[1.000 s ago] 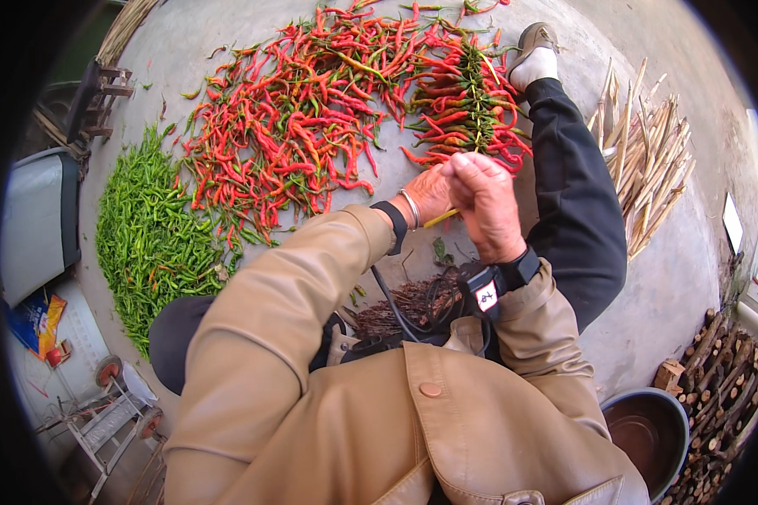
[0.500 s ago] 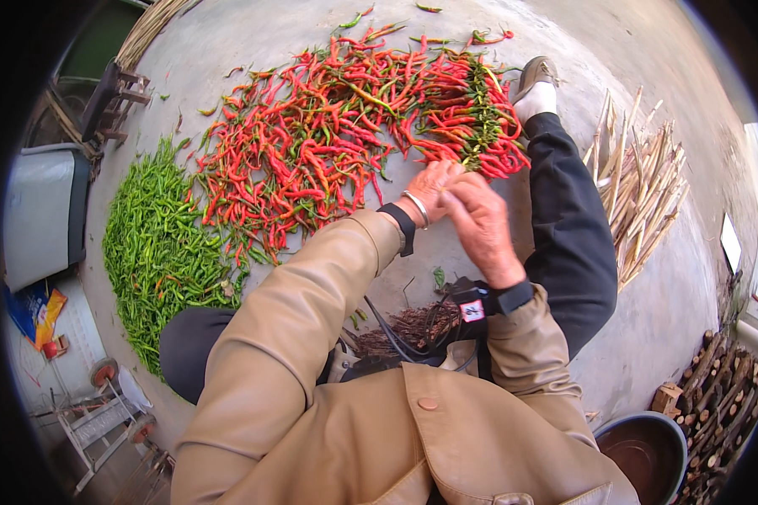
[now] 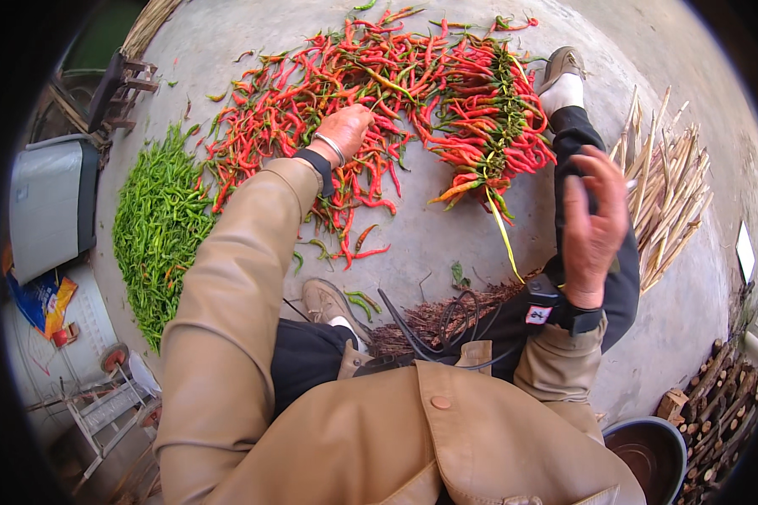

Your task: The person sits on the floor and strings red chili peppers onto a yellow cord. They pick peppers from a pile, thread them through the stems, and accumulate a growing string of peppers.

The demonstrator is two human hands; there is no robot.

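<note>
My left hand (image 3: 344,135) is over the pile of loose red chili peppers (image 3: 290,172), its fingers drawn together among them. What lies between the fingertips is hidden. To the right, a thick bundle of red chilies (image 3: 472,109) lies with its green stems gathered in a row. A yellow strip (image 3: 501,231) runs from the bundle's near end toward my lap. My right hand (image 3: 596,227) is raised above my right leg, off the bundle. Its fingers are apart, slightly blurred, and nothing shows in them.
Green chilies (image 3: 156,240) are heaped at the left. Dry pale stalks (image 3: 669,194) lie right of my leg, and dark brown twigs (image 3: 446,316) lie close to my lap. Cut logs (image 3: 720,421) and a round basin (image 3: 648,454) stand at lower right, a folding cart (image 3: 109,412) at lower left.
My hands have parted from the bundle's near end. The left has moved left onto the loose red chilies, the right has swung right and opened. The yellow strip and my left shoe now show.
</note>
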